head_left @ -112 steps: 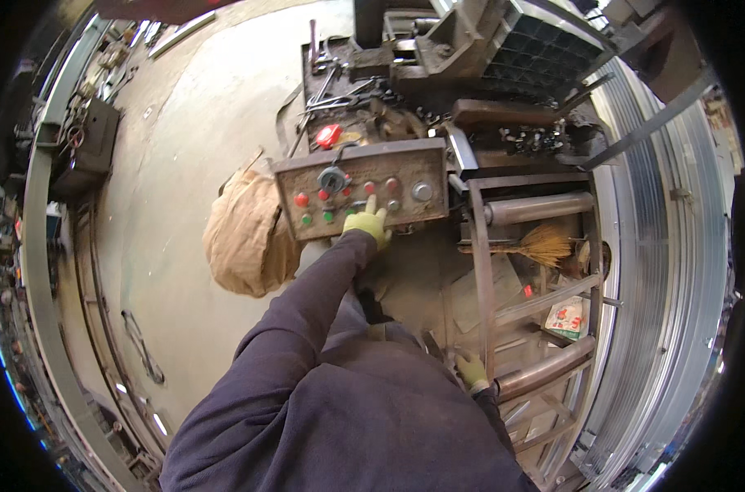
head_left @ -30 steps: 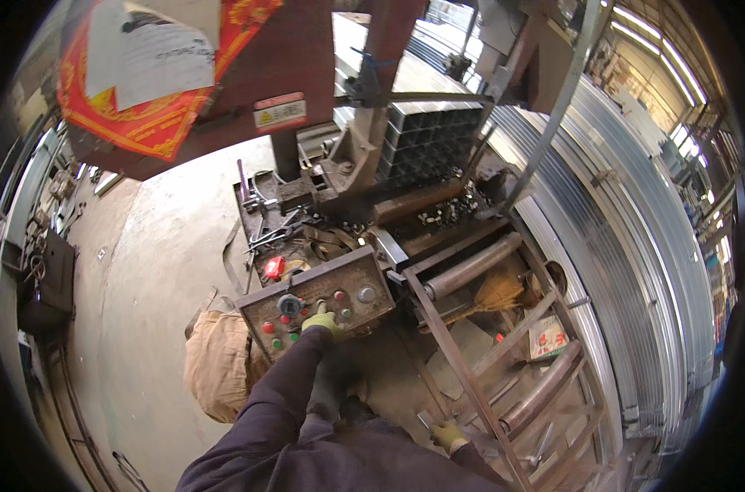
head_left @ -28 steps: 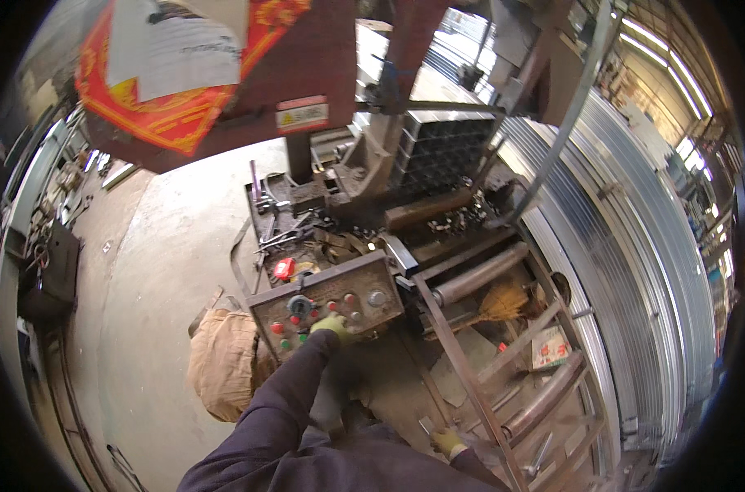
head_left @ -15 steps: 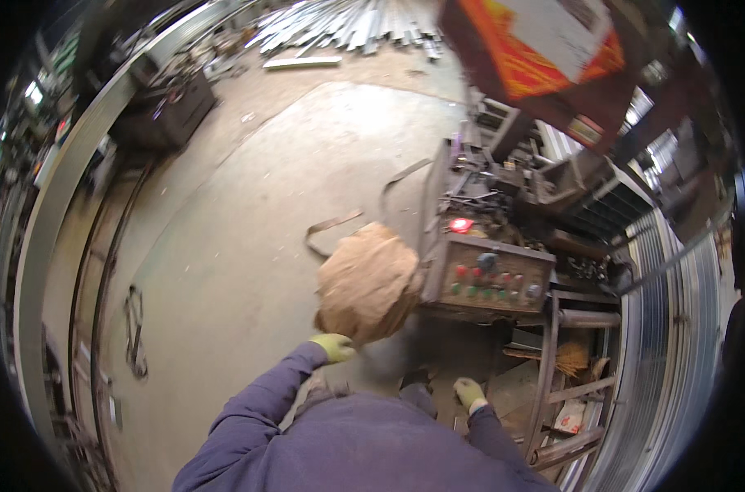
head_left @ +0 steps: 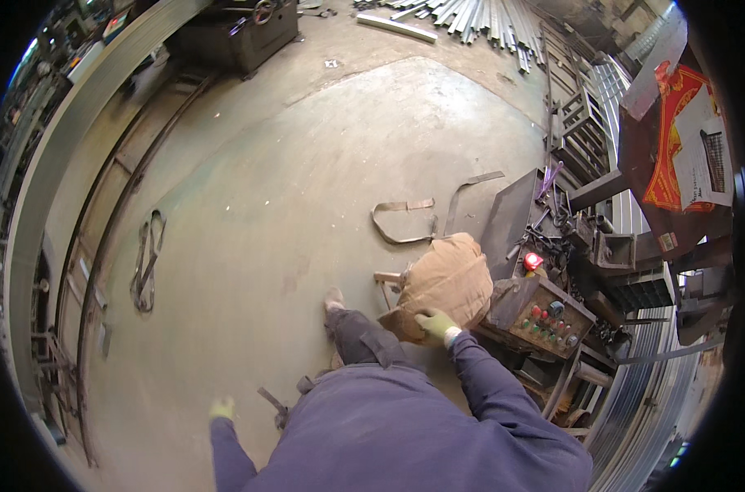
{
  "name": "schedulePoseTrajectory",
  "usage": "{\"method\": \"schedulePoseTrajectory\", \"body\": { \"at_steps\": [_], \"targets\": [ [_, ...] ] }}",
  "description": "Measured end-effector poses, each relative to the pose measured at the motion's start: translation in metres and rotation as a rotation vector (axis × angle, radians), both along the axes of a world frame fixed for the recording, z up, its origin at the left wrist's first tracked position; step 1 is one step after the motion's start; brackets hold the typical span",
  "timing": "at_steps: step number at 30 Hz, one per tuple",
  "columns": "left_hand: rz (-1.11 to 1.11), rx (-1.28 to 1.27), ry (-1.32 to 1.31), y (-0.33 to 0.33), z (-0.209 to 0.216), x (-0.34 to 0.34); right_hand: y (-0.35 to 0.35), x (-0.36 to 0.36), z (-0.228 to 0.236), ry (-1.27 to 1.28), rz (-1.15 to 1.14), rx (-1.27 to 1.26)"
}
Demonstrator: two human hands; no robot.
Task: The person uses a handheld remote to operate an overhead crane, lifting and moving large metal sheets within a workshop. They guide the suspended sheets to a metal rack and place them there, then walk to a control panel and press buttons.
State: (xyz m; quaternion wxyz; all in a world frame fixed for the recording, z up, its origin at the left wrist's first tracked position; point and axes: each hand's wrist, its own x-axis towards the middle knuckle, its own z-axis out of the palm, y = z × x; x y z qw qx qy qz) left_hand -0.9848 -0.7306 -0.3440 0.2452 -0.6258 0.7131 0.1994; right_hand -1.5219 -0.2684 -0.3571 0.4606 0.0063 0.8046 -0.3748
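A stool with a brown, wrinkled padded cover stands in front of me, right of my outstretched foot. Part of its leg frame shows at the seat's left. At the seat's near edge is my right hand, in a pale yellow-green glove. Its fingers bend over the cover and appear to grip it; the thumb is not clear. My left hand, gloved alike, hangs low at the left, away from the stool. Motion blurs its fingers, and I see nothing in it.
Right of the stool stands a control box with red and green buttons, beside a bench of metal tools. A strap lies on the floor beyond the stool, and a looped strap at left. Metal profiles lie at the back.
My view has swung left, so the stool and control box appear farther right. My left hand has left the stool's seat and moved down-left. My right hand has come onto the seat's near edge.
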Motion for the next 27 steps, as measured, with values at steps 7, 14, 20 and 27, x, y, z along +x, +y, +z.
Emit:
{"method": "schedulePoseTrajectory", "body": {
  "at_steps": [7,14,20,27],
  "targets": [
    [-0.385,0.547,-0.060,0.025,-0.070,-0.150,-0.102,-0.073,-0.032,-0.092,0.185,0.142],
    [-0.408,0.337,0.175,-0.162,-0.053,-0.378,-0.165,-0.231,0.044,0.083,0.134,0.108],
    [0.211,0.475,0.498,-0.256,-0.060,-0.591,-0.175,-0.368,0.053,0.304,-0.182,-0.068],
    [-0.575,0.625,-0.014,-0.253,-0.088,-0.805,-0.135,-0.429,-0.016,0.037,-0.543,0.067]
  ]
}}
